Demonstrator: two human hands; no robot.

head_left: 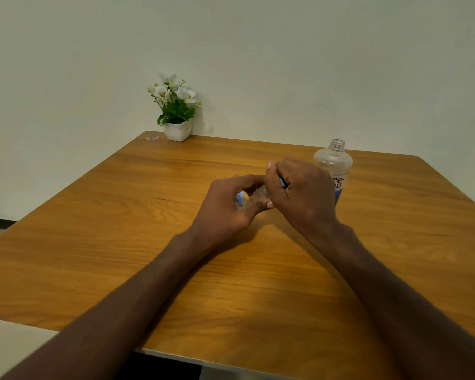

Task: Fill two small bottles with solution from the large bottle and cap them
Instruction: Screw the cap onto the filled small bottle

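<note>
Small bottle (259, 195) between both hands

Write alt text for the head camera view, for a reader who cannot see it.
Two bare hands meet over a wooden table, the left hand and right hand together gripping a small clear bottle with blue parts showing between the fingers. An uncapped large bottle stands just behind the right hand. A potted white-flowered plant sits at the far edge by the wall.

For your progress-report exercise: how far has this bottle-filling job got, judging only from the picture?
Done: the large bottle stands uncapped behind the hands. In hand: the left hand and right hand together grip a small clear bottle, with blue pieces, probably caps, showing between the fingers. Left: its fill level is hidden, and no second small bottle can be made out.
</note>
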